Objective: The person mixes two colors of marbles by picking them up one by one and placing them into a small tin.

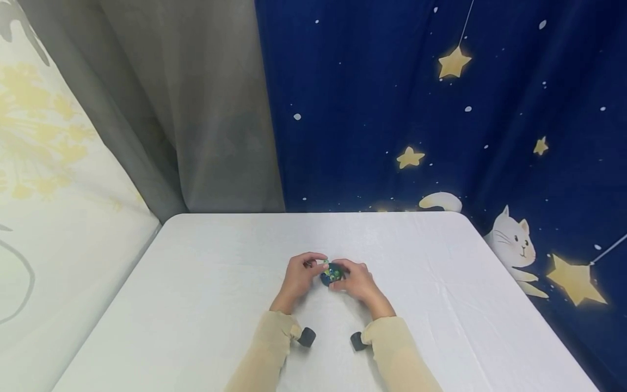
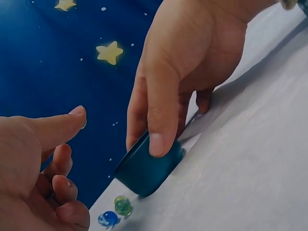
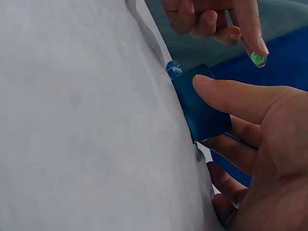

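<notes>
A small dark blue cup point(image 1: 333, 274) stands on the white table point(image 1: 206, 305) between my two hands. My right hand point(image 1: 349, 277) grips the cup point(image 2: 144, 171) by its side, thumb on the near wall point(image 3: 202, 108) and fingers behind it. My left hand point(image 1: 313, 267) hovers just left of the cup and pinches a green glass marble point(image 3: 258, 59) at its fingertips above the rim. On the table beside the cup lie a green marble point(image 2: 122, 205) and a blue marble point(image 2: 108, 219). In the head view, coloured marbles show inside the cup.
A dark blue curtain with stars and a cat point(image 1: 514, 245) hangs behind and to the right of the table. A grey curtain point(image 1: 196, 109) hangs at the back left. Black wrist cameras point(image 1: 306, 336) sit near both sleeves.
</notes>
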The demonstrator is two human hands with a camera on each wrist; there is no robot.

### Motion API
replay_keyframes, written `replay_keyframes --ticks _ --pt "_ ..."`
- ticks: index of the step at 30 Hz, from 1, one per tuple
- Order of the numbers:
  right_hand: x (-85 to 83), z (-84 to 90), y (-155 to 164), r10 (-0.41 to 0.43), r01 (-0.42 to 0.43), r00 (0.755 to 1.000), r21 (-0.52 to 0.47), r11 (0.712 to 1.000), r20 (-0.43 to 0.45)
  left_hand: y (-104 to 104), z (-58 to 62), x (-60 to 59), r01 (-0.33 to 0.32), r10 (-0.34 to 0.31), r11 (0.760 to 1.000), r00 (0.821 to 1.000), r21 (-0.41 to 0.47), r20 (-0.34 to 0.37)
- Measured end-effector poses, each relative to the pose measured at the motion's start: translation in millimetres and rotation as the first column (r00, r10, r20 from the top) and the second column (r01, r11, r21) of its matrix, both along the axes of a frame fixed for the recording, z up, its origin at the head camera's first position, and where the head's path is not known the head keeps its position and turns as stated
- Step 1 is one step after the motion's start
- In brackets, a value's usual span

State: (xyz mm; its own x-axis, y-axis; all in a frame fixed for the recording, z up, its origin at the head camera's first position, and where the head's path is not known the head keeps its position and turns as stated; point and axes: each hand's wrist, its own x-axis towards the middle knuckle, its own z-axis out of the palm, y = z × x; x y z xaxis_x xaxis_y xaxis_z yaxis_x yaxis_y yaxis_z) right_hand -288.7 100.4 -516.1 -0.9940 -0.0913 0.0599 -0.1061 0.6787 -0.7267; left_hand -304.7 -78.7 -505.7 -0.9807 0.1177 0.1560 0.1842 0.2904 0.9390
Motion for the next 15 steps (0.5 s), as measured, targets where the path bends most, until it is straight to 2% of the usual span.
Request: replay_keyframes --ticks 6,15 --pt "0.3 1.1 0.1 -0.014 0.014 0.999 -0.003 1.0 0.036 5.4 0.2 2.5 -0.002 0.002 1.0 1.0 0.007 0.005" --pt "-0.1 1.8 0.1 -0.018 0.018 0.999 0.003 1.0 0.036 7.3 0.2 3.2 -0.009 0.009 1.0 1.0 0.015 0.01"
